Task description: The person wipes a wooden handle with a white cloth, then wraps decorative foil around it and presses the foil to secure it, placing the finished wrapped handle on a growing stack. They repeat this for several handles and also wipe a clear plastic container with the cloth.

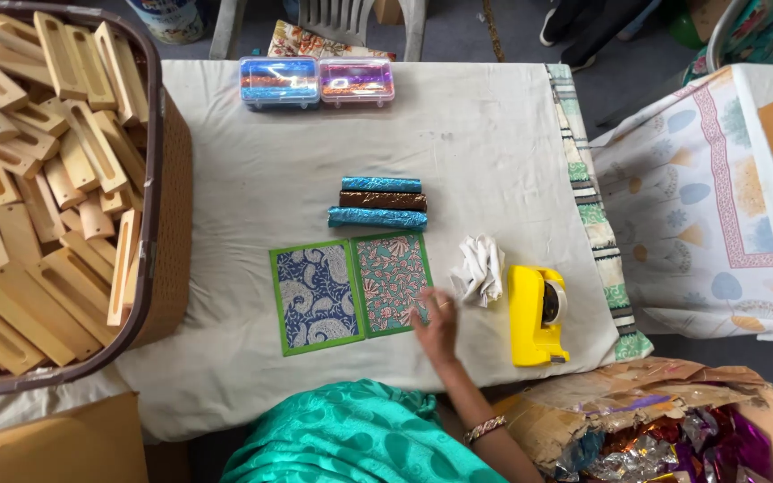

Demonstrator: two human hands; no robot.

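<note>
The right hand lies flat, fingers loosely spread, gripping nothing, on the near right corner of the pink-patterned card; the left hand is out of view. Beside it lie a blue-patterned card, a crumpled white cloth and a yellow tape dispenser, with 3 foil rolls farther off.

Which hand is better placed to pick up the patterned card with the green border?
Right. The right hand already rests on the pink patterned card; the left hand is out of view.

Two clear plastic boxes of coloured foil at the table's far edge.
</note>
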